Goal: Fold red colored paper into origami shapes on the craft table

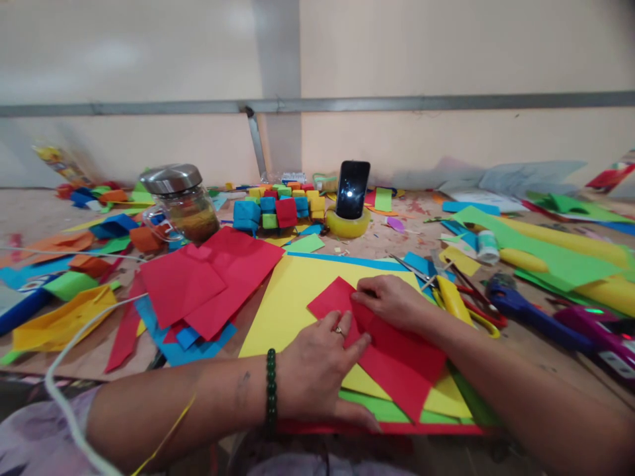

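Note:
A red paper square (397, 357) lies tilted on a yellow sheet (292, 297) in front of me. My left hand (320, 367) rests flat on its near left part, fingers stretched out, a ring on one finger and a green bead bracelet at the wrist. My right hand (391, 301) presses down on the red paper's upper part with its fingers curled and together, as if pinching a fold.
Loose red squares (208, 277) lie to the left over blue paper. A glass jar (181, 201), coloured paper cubes (278, 205) and a phone in a tape roll (351, 198) stand behind. Scissors (461, 297), a glue bottle (489, 246) and rolled paper (570, 254) lie right.

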A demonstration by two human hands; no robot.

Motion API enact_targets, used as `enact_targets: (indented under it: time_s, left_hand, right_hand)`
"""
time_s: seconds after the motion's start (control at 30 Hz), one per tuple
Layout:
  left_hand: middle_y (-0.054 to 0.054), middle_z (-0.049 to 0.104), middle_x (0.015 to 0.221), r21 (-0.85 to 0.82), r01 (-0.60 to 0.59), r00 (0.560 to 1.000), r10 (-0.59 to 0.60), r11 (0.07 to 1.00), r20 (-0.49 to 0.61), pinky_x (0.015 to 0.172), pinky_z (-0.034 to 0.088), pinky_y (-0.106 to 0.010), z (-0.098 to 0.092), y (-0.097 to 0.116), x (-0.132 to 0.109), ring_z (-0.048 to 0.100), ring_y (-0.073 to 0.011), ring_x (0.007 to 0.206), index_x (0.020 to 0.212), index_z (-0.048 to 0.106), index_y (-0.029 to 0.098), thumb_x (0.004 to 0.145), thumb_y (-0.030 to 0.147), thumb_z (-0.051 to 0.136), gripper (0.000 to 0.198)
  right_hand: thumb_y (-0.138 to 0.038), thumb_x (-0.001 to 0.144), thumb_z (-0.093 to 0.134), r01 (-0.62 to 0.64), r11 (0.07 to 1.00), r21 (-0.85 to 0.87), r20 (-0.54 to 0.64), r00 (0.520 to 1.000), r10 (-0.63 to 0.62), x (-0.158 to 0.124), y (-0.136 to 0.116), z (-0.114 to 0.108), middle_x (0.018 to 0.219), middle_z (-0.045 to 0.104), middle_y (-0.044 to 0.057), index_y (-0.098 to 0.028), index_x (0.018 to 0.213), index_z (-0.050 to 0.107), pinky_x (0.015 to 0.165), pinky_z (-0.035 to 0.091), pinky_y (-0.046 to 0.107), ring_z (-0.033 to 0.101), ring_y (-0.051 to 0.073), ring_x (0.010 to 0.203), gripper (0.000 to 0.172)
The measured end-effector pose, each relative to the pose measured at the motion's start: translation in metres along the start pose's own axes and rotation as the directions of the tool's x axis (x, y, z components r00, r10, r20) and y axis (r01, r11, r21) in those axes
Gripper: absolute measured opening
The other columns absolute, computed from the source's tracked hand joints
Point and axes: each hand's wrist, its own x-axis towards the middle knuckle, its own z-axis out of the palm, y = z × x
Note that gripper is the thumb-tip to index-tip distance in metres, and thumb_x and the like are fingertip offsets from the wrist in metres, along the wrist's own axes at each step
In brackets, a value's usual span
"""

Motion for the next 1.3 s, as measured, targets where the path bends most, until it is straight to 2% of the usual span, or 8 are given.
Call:
enact_targets:
  time_s: [0.23, 0.43, 0.53, 0.6, 0.87, 1.03, 1.23, 1.3]
  left_hand:
    - [-0.029, 0.046, 0.136, -0.011, 0.013, 0.999, -0.013, 1.0, 0.038, 0.096, 0.043, -0.054, -0.005, 0.003, 0.003, 0.044, -0.0434, 0.124, 0.139, 0.045, 0.012, 0.062, 0.092, 0.03, 0.112]
    - [-0.027, 0.031, 0.149, -0.059, 0.039, 0.997, -0.035, 0.997, 0.075, 0.109, 0.024, -0.06, -0.004, -0.001, -0.01, 0.021, -0.0429, 0.141, 0.148, 0.031, 0.021, 0.067, 0.088, 0.032, 0.105]
    - [-0.024, 0.024, 0.153, -0.07, 0.09, 0.992, -0.083, 0.993, 0.1, 0.106, 0.016, -0.069, -0.007, -0.005, -0.021, 0.016, -0.0444, 0.142, 0.148, 0.028, 0.031, 0.066, 0.088, 0.032, 0.1]
    - [-0.023, 0.022, 0.154, -0.08, 0.113, 0.989, -0.105, 0.99, 0.102, 0.106, 0.016, -0.07, -0.009, -0.008, -0.026, 0.015, -0.0439, 0.142, 0.148, 0.027, 0.034, 0.065, 0.089, 0.034, 0.1]
    - [-0.023, 0.036, 0.147, -0.066, 0.086, 0.994, -0.081, 0.994, 0.077, 0.105, 0.018, -0.069, -0.009, -0.014, -0.025, 0.027, -0.0438, 0.138, 0.145, 0.035, 0.035, 0.072, 0.085, 0.033, 0.089]
    - [-0.022, 0.042, 0.141, -0.062, 0.043, 0.998, -0.04, 0.997, 0.053, 0.104, 0.024, -0.065, -0.011, -0.017, -0.021, 0.038, -0.0428, 0.13, 0.141, 0.044, 0.031, 0.073, 0.083, 0.034, 0.086]
    - [-0.023, 0.043, 0.14, -0.016, 0.035, 0.999, -0.035, 0.999, 0.027, 0.106, 0.024, -0.063, -0.007, -0.013, -0.021, 0.038, -0.0428, 0.131, 0.141, 0.044, 0.028, 0.071, 0.085, 0.033, 0.091]
    - [-0.024, 0.043, 0.14, -0.006, 0.042, 0.999, -0.042, 0.999, 0.025, 0.106, 0.024, -0.062, -0.007, -0.012, -0.022, 0.037, -0.0427, 0.132, 0.141, 0.043, 0.027, 0.071, 0.085, 0.033, 0.092]
  right_hand:
    - [-0.035, 0.087, 0.046, 0.014, 1.0, 0.01, 0.023, 1.0, -0.014, 0.001, 0.001, 0.0, 0.058, 0.05, 0.0, -0.02, 0.059, 0.041, 0.054, 0.024, 0.026, 0.043, 0.012, 0.057, 0.033]
    - [-0.034, 0.088, 0.045, 0.0, 0.998, -0.066, 0.032, 0.999, 0.002, 0.0, -0.003, 0.001, 0.061, 0.054, 0.001, -0.02, 0.062, 0.044, 0.055, 0.024, 0.026, 0.046, 0.013, 0.059, 0.03]
    - [-0.034, 0.089, 0.045, -0.017, 0.993, -0.114, 0.034, 0.999, 0.021, -0.001, -0.005, 0.001, 0.065, 0.058, 0.003, -0.02, 0.065, 0.048, 0.056, 0.024, 0.026, 0.049, 0.014, 0.061, 0.028]
    - [-0.034, 0.09, 0.044, -0.024, 0.991, -0.134, 0.04, 0.999, 0.03, -0.001, -0.006, 0.001, 0.067, 0.06, 0.004, -0.02, 0.066, 0.051, 0.056, 0.025, 0.026, 0.05, 0.015, 0.062, 0.028]
    - [-0.039, 0.088, 0.048, -0.095, 0.985, -0.144, 0.038, 0.994, 0.101, -0.001, -0.005, 0.0, 0.07, 0.064, 0.005, -0.02, 0.068, 0.055, 0.054, 0.025, 0.027, 0.053, 0.016, 0.062, 0.028]
    - [-0.047, 0.083, 0.055, -0.186, 0.977, -0.106, 0.006, 0.982, 0.188, -0.002, -0.001, -0.002, 0.082, 0.068, 0.005, -0.022, 0.086, 0.058, 0.055, 0.028, 0.025, 0.057, 0.018, 0.068, 0.025]
    - [-0.043, 0.083, 0.057, -0.159, 0.983, -0.088, -0.005, 0.987, 0.159, -0.001, 0.001, -0.001, 0.08, 0.069, 0.005, -0.021, 0.098, 0.061, 0.055, 0.031, 0.025, 0.059, 0.018, 0.067, 0.027]
    - [-0.036, 0.085, 0.055, -0.061, 0.996, -0.067, -0.026, 0.998, 0.06, -0.001, 0.001, 0.001, 0.081, 0.069, 0.004, -0.021, 0.107, 0.062, 0.057, 0.035, 0.025, 0.06, 0.018, 0.069, 0.028]
